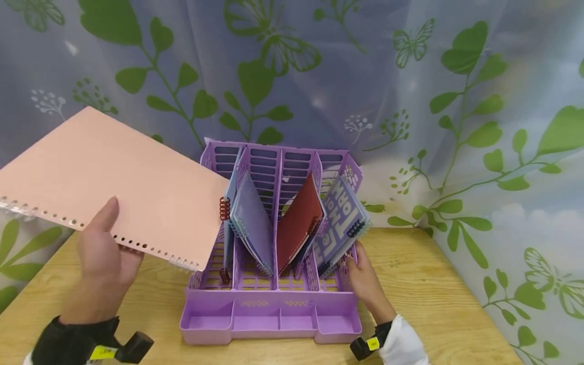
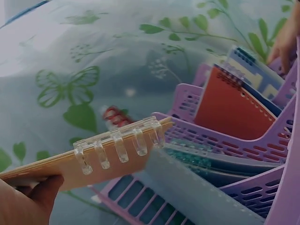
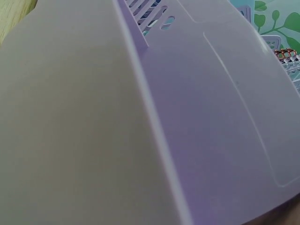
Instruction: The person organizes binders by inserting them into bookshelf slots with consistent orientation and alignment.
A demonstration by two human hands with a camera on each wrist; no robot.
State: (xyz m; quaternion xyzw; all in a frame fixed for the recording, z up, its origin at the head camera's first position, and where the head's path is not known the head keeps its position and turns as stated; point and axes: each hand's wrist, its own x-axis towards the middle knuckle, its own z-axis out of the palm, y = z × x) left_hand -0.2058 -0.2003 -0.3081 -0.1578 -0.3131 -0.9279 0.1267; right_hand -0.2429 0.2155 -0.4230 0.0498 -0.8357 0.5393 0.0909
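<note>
My left hand (image 1: 107,248) grips a peach-coloured notebook (image 1: 132,177) by its ringed edge, thumb on the cover and fingers underneath. Clear plastic rings line that edge in the left wrist view, where the notebook (image 2: 112,161) is seen almost edge-on. Its right corner overlaps the left side of a purple desk organizer (image 1: 274,299) in the head view. My right hand (image 1: 367,284) holds the organizer's right side wall, its fingers partly hidden behind it. Close up, the purple wall (image 3: 206,117) fills most of the right wrist view.
Spiral notebooks stand in the organizer's upright slots: light blue (image 1: 230,203), bluish-purple (image 1: 253,223), red (image 1: 298,228) and a lettered blue one (image 1: 339,223). Shallow trays run along its front. It stands on a wooden table (image 1: 424,284) before a leaf-patterned curtain (image 1: 319,76).
</note>
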